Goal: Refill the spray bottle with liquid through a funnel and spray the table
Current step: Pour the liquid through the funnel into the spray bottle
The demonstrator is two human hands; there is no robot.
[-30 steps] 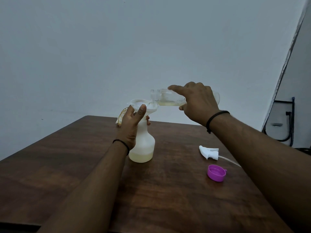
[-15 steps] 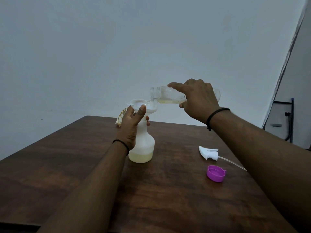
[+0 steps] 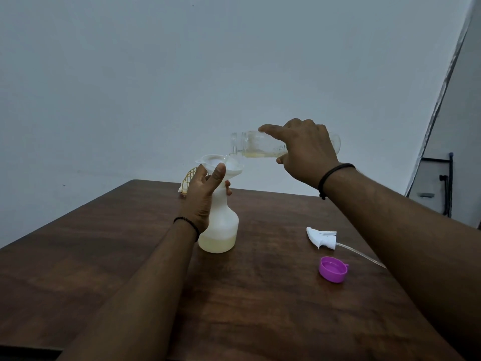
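- right hand (image 3: 307, 149) grasps tipped clear bottle (image 3: 250, 145), pouring into white funnel (image 3: 221, 165).
- left hand (image 3: 204, 196) grips spray bottle (image 3: 221, 227) neck at nine o'clock.
- risk: a steeper tilt may overflow the funnel.

White spray bottle (image 3: 221, 222) holds pale yellow liquid; funnel (image 3: 229, 166) white; cap (image 3: 333, 269) purple; counter (image 3: 260, 295) dark brown woodgrain.

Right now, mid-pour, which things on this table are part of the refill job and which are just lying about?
In the job:
spray bottle, left hand gripping its neck
funnel in its mouth
clear bottle, tipped by right hand
spray head with tube, lying on the table

Lying about:
purple cap
yellow wire thing at the far edge
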